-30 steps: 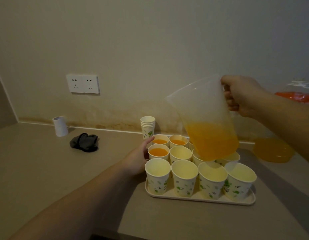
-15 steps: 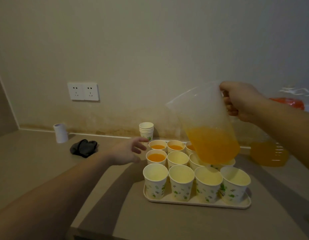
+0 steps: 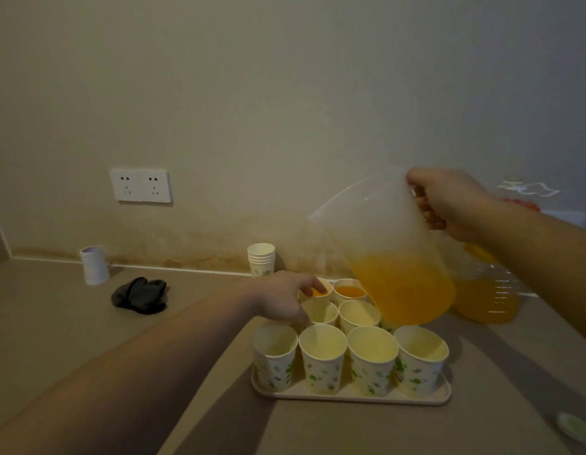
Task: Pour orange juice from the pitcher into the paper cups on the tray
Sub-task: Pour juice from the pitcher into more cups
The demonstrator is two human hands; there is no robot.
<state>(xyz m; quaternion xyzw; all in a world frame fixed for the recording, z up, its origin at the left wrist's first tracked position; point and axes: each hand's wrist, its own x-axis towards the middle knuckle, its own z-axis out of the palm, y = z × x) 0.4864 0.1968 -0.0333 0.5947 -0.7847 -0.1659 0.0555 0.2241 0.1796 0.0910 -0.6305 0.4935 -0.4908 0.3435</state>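
Paper cups (image 3: pixel 323 358) fill tray (image 3: pixel 350 396) on desk. L hand (image 3: pixel 286 298), fingers loosely spread, touches a mid-row cup. Pitcher (image 3: pixel 388 249), w/ juice, hangs at 1 o'clock from it, spout tipped toward 9, R hand (image 3: pixel 449 201) curled round handle.

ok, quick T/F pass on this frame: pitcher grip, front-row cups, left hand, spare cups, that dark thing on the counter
1. The right hand holds the pitcher by its handle. True.
2. All four front-row cups on the tray hold juice. False: they look empty; juice shows only in back-row cups, such as the filled cup.
3. The left hand rests flat on the counter. False: it reaches over the cups at the tray's back left.
4. A stack of spare cups stands by the wall, off the tray. True.
5. The dark cloth lies on the tray. False: it lies on the counter, left of the tray.
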